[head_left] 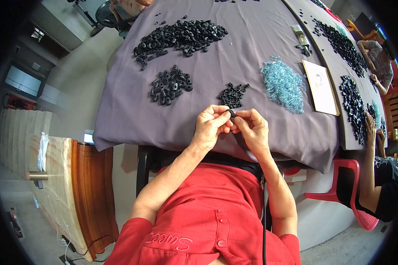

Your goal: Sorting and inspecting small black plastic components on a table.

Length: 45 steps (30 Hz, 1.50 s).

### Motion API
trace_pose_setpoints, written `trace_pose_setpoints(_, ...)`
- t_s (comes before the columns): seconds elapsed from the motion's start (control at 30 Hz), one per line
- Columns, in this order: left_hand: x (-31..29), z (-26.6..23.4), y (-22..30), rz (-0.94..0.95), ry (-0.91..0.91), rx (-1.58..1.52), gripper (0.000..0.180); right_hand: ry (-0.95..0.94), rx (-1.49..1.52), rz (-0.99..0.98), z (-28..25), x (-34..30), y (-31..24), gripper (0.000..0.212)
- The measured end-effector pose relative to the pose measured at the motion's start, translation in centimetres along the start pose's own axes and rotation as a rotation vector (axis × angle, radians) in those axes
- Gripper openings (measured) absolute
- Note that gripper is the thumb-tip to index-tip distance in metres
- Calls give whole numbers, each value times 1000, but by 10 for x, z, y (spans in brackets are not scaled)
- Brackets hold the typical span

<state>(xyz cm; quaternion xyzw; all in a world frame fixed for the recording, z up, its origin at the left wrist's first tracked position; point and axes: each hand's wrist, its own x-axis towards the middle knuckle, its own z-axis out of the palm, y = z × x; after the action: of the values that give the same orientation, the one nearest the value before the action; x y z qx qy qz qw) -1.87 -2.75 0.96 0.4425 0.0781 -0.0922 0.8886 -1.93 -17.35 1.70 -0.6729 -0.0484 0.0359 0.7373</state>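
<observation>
I am watching from far away. The left hand (210, 126) is pinching a small black piece (231, 113), and the right hand (254, 130) is closing its thumb and finger on the piece from the right. I am thinking a soft but firm pinch is working best here: the left hand is keeping the piece steady while the right hand is pressing gently and straight. I am not seeing the part that is hiding. The piece is sitting between both hands, over the near side of the gray cloth (150, 128). A little black pile (233, 95) is lying just past it, a bigger black pile (171, 86) is lying far left, and clear blue bits (283, 84) are lying right.
</observation>
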Motion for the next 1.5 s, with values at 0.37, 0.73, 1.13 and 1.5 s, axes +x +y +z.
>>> trace_pose_setpoints(0.37,-4,1,-4,84,-14,107,10,-63,107,46,-7,5,1,6)
trace_pose_setpoints(0.73,-7,5,-8,187,-25,192,12,-54,91,39,-7,3,-1,7)
trace_pose_setpoints(1.13,3,0,12,-72,-59,28,20,-124,-51,-30,-7,1,-5,27)
trace_pose_setpoints(1.5,1,-2,18,-166,-251,54,32,-234,-230,-181,-16,7,-10,35)
